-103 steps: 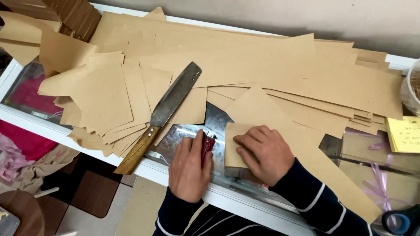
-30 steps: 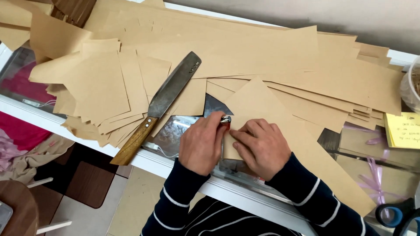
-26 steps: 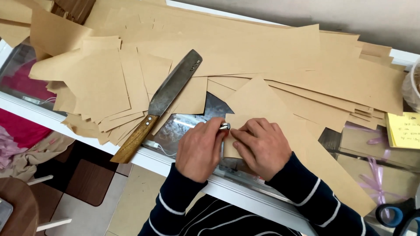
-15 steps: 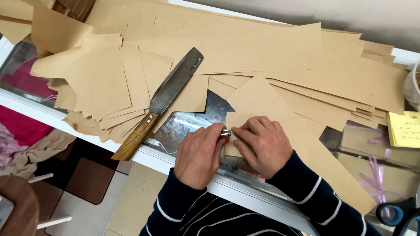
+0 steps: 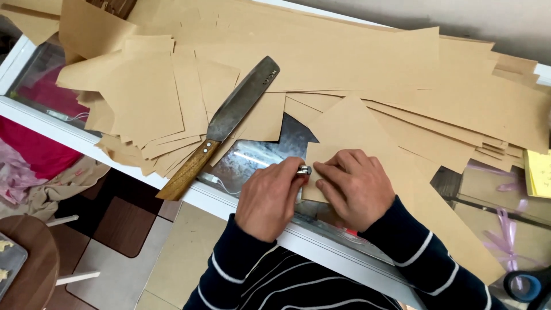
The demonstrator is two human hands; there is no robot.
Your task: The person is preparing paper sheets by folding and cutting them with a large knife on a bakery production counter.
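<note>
Your left hand (image 5: 268, 197) is pinched around a small silver-tipped tool (image 5: 303, 170), holding it right at the edge of the folded brown paper piece (image 5: 321, 158). A few seconds back that hand lay flat beside the paper; it's since curled in tight. Your right hand (image 5: 356, 186) stays spread flat on the paper, pinning it to the glass counter (image 5: 258, 158). The big wooden-handled knife (image 5: 221, 125) hasn't budged on the kraft sheets (image 5: 356, 57).
</note>
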